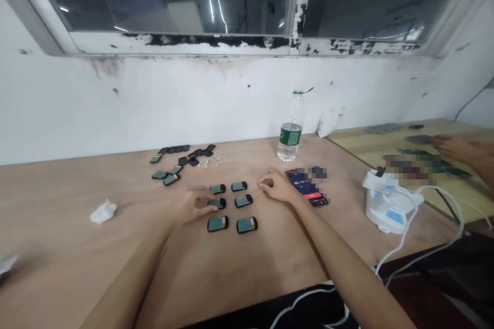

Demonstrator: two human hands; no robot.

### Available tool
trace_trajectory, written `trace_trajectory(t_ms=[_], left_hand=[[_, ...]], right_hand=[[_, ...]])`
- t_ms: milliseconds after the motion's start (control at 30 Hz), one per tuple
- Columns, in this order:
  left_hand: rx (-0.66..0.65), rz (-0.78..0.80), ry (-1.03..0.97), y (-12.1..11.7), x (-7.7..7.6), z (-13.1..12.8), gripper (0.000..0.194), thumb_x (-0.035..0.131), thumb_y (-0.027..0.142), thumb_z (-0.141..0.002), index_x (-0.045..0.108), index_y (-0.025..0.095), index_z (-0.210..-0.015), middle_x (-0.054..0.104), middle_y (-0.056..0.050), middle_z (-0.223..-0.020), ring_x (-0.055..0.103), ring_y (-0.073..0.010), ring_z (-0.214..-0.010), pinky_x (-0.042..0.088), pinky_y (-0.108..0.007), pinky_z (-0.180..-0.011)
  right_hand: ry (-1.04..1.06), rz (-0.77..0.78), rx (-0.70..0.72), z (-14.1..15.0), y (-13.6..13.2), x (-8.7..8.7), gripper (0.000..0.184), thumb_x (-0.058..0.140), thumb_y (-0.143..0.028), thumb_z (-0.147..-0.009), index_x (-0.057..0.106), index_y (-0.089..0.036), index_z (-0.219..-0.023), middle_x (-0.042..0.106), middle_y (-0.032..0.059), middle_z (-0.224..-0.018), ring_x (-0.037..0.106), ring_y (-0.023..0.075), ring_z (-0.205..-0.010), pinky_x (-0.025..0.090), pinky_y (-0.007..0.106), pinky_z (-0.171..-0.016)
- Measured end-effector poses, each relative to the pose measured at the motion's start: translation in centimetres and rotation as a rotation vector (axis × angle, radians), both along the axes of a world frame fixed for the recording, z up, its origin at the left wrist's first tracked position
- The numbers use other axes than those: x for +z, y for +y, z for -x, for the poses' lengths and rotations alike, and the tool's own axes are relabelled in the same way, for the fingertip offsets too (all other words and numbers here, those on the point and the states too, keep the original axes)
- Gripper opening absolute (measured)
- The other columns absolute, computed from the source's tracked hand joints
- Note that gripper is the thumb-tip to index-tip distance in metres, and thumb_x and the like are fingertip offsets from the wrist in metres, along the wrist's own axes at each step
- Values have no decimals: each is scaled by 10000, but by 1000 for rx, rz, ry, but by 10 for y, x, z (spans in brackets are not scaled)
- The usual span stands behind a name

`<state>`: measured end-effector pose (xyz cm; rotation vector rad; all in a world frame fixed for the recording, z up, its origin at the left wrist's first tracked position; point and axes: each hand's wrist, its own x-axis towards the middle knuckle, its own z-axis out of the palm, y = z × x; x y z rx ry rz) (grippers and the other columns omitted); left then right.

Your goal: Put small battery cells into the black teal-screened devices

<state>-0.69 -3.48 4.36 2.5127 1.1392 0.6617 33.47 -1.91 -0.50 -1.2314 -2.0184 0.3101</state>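
At 3 o'clock from the left hand point(196, 204), lightly gripped between thumb and fingers: a black-cased circuit-board module point(219, 203), long axis nine-to-three; the farther right hand point(276, 185), toward 2 o'clock, pinches a yellowish piece point(263, 190).

Black-cased devices point(247, 224) with grey-green faces on a plain brown tabletop point(281, 262).
The bottle point(289, 126) is clear with a green label point(290, 135); the phone point(306, 188) has white digits and a red bar on dark; the tissue point(103, 212) is white. The wall point(173, 97) is white, the window frame point(299, 2) white broken by black (a mottled, flaking pattern), the mat point(358, 143) yellowish.
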Motion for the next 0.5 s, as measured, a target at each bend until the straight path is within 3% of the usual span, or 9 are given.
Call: trace_trajectory(t_ms=[133,267,400,500], left_hand=[[-123,148,-32,-15,16,-8,283,753,513,-847,827,244,-895,771,-68,-953,703,-208,-763,565,-288,-640],[-284,332,-31,-17,6,-11,228,784,457,-828,851,239,-833,761,-98,-1007,707,-197,-725,573,-277,-615],[-299,324,1,-16,-6,-13,148,817,409,-792,852,265,-803,759,-91,-1055,724,-218,-813,593,-296,-685],[-292,290,9,-17,-3,-14,115,796,388,-809,850,287,-820,770,-72,-1023,727,-225,-855,594,-290,-706]], right_hand=[[37,-34,28,4,-5,7,131,657,-178,-900,761,-210,-828,649,51,-850,596,231,-930,490,373,-879],[80,-83,74,9,-9,11,117,648,-175,-910,743,-206,-850,655,59,-881,595,237,-957,492,385,-899],[77,-72,109,12,-14,14,120,640,-195,-923,744,-214,-868,661,61,-890,595,238,-943,498,392,-894],[87,-67,144,14,-18,17,135,627,-219,-938,753,-218,-888,667,59,-896,600,237,-955,501,384,-895]])
